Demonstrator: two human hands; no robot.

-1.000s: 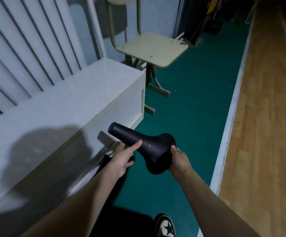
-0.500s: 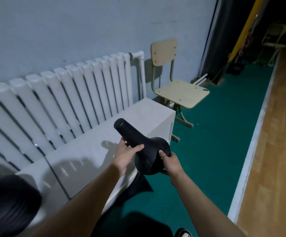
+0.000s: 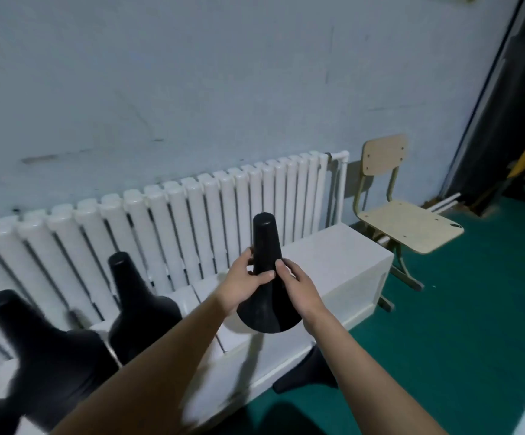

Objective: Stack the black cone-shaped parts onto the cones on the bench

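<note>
At the lower left of the frame a black cone stands on the white bench, narrow end up and smeared by motion blur, with another dark shape cut off in the bottom left corner. Just right of it a second black cone stands upright on the same bench, in front of the white ribbed radiator that runs along the pale blue wall. In the middle of the frame both forearms reach up from the bottom edge to a third black cone-shaped part, held upright with its flat narrow top up and its flared base over the bench top, where it throws a shadow. The left hand grips its neck from the left, thumb curled across the front; the right hand clasps the neck from the right, fingers wrapped on it. Below the right forearm, at lower centre, a further black piece lies low beside the bench front on the green floor. To the right of the bench's end stands a pale wooden chair with a metal frame, against the wall.
</note>
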